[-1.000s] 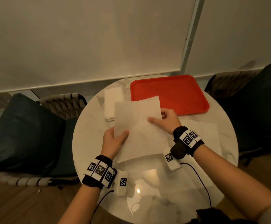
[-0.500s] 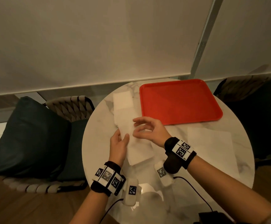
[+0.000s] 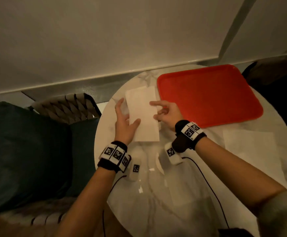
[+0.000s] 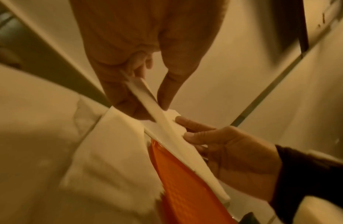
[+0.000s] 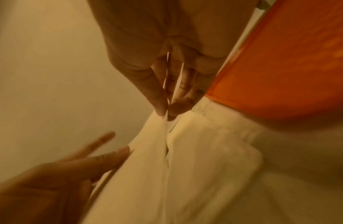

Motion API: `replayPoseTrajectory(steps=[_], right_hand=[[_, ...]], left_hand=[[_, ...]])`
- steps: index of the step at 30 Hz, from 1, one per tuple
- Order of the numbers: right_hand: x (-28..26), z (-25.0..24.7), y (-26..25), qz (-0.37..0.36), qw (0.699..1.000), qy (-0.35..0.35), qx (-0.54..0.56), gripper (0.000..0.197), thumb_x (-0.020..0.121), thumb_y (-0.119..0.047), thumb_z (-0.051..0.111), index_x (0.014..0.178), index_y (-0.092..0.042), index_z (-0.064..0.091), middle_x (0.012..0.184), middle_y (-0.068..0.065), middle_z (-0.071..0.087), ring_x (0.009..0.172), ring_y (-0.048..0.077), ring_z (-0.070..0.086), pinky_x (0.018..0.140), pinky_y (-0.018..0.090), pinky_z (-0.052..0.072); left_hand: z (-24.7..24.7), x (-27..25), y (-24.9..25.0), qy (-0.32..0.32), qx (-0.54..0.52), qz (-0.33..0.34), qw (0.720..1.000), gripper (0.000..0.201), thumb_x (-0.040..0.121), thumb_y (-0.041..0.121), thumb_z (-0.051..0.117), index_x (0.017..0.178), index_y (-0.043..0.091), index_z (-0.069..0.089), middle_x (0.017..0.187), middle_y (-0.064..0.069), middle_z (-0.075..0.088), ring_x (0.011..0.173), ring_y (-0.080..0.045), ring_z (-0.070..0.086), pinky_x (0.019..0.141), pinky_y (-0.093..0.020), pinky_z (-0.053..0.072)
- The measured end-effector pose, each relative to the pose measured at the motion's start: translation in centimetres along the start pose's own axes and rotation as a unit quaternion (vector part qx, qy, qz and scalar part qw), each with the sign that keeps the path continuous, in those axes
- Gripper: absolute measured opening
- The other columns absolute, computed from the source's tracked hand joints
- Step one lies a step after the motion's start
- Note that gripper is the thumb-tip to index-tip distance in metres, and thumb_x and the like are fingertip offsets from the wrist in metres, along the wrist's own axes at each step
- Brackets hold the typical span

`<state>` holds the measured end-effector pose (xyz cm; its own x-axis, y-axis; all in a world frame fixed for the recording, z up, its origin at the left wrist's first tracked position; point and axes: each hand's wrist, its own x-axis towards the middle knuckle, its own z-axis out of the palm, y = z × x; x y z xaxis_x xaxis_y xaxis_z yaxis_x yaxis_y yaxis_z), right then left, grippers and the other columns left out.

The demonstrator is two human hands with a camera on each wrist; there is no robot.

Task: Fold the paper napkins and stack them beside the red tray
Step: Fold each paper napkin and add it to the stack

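A folded white napkin (image 3: 144,117) is held over the white marble table (image 3: 156,194), just left of the red tray (image 3: 207,96). My left hand (image 3: 129,115) pinches its left edge, thumb on top and fingers spread beneath. Along the right edge, my right hand (image 3: 158,110) pinches it between thumb and forefinger (image 5: 167,112). In the left wrist view the napkin (image 4: 166,128) shows edge-on above a stack of folded napkins (image 4: 109,151), which lies against the tray (image 4: 182,181). The right wrist view shows the same stack (image 5: 214,151) below my fingers.
Unfolded napkins (image 3: 250,147) lie flat on the table's right side, below the tray. A woven chair (image 3: 67,106) with a dark teal cushion (image 3: 28,142) stands close on the left, and a dark chair (image 3: 276,82) at the right. Thin black cables (image 3: 206,182) trail from my wrists.
The open sheet has been folded into a narrow rectangle. Both hands have carried it away from me, over the stack left of the tray.
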<state>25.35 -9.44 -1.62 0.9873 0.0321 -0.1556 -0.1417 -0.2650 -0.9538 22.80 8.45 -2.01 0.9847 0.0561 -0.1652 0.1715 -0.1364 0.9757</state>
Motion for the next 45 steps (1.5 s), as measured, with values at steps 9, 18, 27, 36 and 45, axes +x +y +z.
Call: replayPoseTrajectory(steps=[9,18,27,36,45], right_hand=[[7.1,2.1,1.9,-0.027,0.991,0.002,-0.131,0.05,0.078,0.01,0.06,0.122,-0.014,0.064,0.127,-0.003,0.054,0.07,0.007,0.047,0.062,0.006,0.042],[7.9,3.5,4.0,-0.039,0.982,0.032,-0.185,0.049,0.079,0.012,0.054,0.125,-0.004,0.061,0.123,0.004,0.054,0.069,0.009,0.047,0.064,0.003,0.04],[7.0,2.0,4.4,0.002,0.964,-0.029,-0.264,0.053,0.084,-0.005,0.062,0.135,-0.01,0.052,0.128,0.01,0.039,0.085,0.015,0.047,0.089,0.026,0.044],[-2.9,-7.7,5.1,0.058,0.966,0.033,-0.25,0.044,0.083,-0.014,0.069,0.126,-0.019,0.059,0.124,0.007,0.042,0.089,0.014,0.049,0.082,0.021,0.043],[-16.9,-18.3,10.9,0.14,0.938,0.067,-0.311,0.046,0.079,-0.015,0.072,0.123,-0.018,0.061,0.127,0.007,0.045,0.099,0.022,0.055,0.087,0.03,0.047]], left_hand=[[0.2,5.6,-2.2,-0.014,0.212,0.038,0.976,0.049,0.08,0.012,0.075,0.126,0.009,0.059,0.125,-0.01,0.055,0.109,-0.028,0.056,0.095,-0.036,0.047],[0.5,7.2,-4.3,-0.053,0.291,0.024,0.955,0.056,0.082,0.015,0.074,0.134,0.007,0.054,0.126,-0.014,0.049,0.106,-0.035,0.055,0.099,-0.037,0.043],[0.9,5.7,-4.0,-0.049,0.378,-0.033,0.924,0.059,0.091,0.029,0.063,0.145,0.025,0.039,0.128,-0.012,0.033,0.111,-0.029,0.049,0.101,-0.035,0.039],[6.8,-4.9,-3.9,-0.078,0.442,0.134,0.883,0.037,0.083,0.019,0.063,0.12,0.019,0.06,0.122,-0.008,0.05,0.113,-0.029,0.047,0.091,-0.043,0.041],[16.2,-16.4,-6.7,-0.269,0.425,0.179,0.846,0.034,0.091,0.033,0.056,0.122,0.019,0.058,0.123,0.0,0.051,0.116,-0.022,0.045,0.092,-0.036,0.036]])
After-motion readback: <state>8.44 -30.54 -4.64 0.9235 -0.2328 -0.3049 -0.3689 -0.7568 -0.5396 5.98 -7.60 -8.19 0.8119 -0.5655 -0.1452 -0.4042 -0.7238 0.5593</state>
